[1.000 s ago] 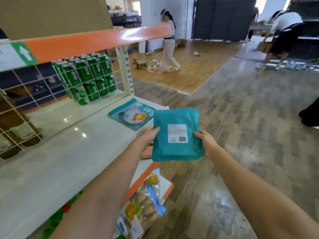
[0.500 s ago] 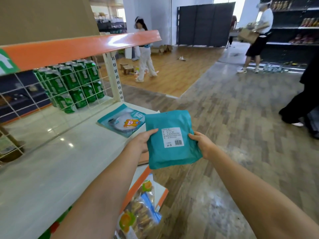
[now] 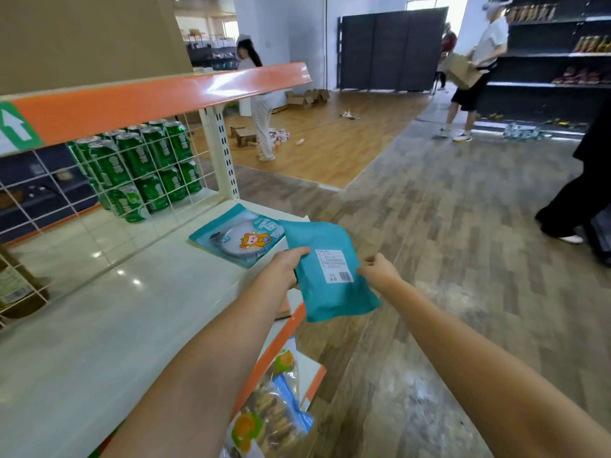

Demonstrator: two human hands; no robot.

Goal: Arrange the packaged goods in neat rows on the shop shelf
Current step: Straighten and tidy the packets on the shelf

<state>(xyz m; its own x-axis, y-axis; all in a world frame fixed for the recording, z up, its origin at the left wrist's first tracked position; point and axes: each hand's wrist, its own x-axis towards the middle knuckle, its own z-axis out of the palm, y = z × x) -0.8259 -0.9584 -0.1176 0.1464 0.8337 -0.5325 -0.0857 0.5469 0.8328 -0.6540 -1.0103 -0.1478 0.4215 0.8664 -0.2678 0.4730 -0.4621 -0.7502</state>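
A teal packet [image 3: 327,285] with a white label and barcode hangs tilted over the front corner of the white shelf [image 3: 99,319]. My left hand [image 3: 286,267] grips its left edge. My right hand [image 3: 380,272] sits at its right edge with curled fingers; whether it still pinches the packet is unclear. A second teal packet [image 3: 236,238] with a cartoon figure lies flat on the shelf near the corner, just behind the held one.
Green cans [image 3: 145,166] are stacked behind a wire grid [image 3: 66,206] at the shelf's back. Biscuit bags [image 3: 271,418] lie on the lower shelf. An orange-edged upper shelf [image 3: 165,97] carries a cardboard box [image 3: 82,34]. People stand in the aisle: one far ahead [image 3: 261,104], one at dark shelves [image 3: 476,71], one in dark trousers [image 3: 575,196].
The held packet has moved forward and left toward the shelf corner and tilted. My right hand's hold on its edge has loosened. My view turned slightly right.
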